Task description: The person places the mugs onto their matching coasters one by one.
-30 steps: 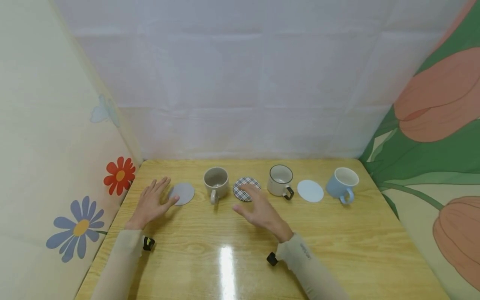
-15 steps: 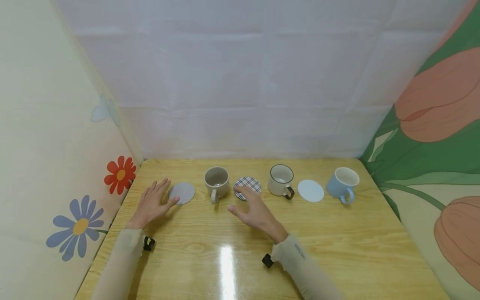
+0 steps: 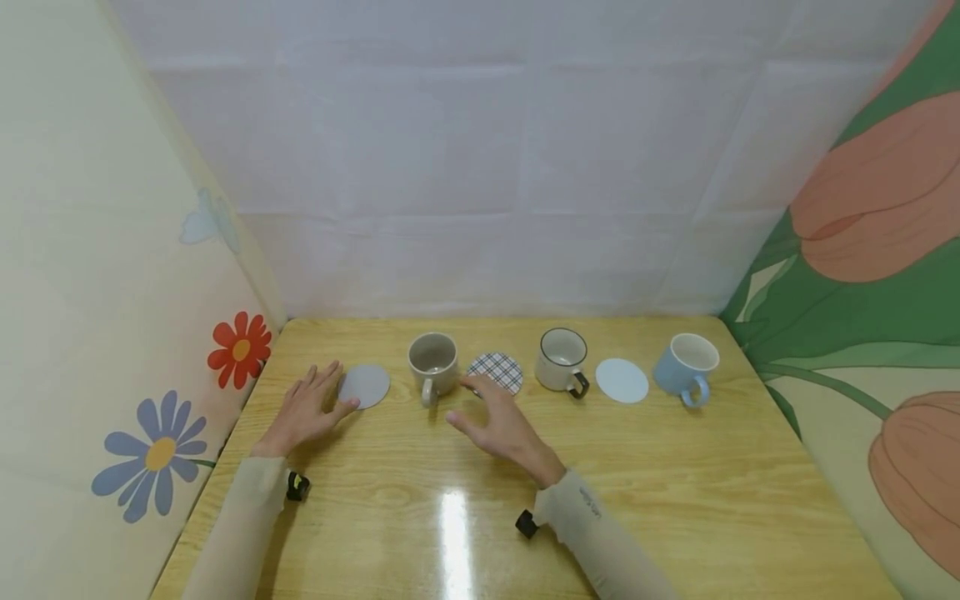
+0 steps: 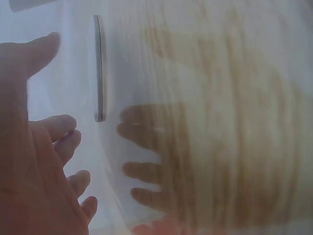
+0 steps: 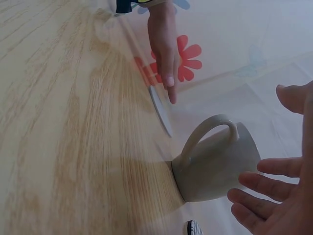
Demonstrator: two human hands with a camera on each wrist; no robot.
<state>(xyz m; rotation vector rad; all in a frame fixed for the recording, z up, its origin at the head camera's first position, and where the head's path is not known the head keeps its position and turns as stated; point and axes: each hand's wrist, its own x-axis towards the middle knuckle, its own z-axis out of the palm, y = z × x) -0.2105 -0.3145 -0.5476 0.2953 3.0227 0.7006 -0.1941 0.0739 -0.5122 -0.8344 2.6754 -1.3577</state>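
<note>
In the head view my left hand (image 3: 302,414) hovers at the left side of the table, fingers spread, thumb over the near edge of a round grey coaster (image 3: 366,385). The left wrist view shows that coaster (image 4: 100,68) edge-on, with the fingers holding nothing. My right hand (image 3: 501,427), also relaxed and holding nothing, reaches over the near edge of a plaid round coaster (image 3: 501,368) and covers part of it. Just left of it stands an upright grey-beige mug (image 3: 444,382), handle toward me. From the right wrist, the mug (image 5: 220,169) lies just beyond my fingers.
Farther right stand a white mug (image 3: 553,373) with black rim and dark handle, a pale blue round coaster (image 3: 622,382) and a light blue mug (image 3: 670,372). All line the back of the wooden table (image 3: 712,500), near a white cloth backdrop (image 3: 480,167).
My right hand has drifted left, from over the plaid coaster toward the grey-beige mug, uncovering more of the coaster. My left hand stays almost still. Mugs and coasters have not moved.
</note>
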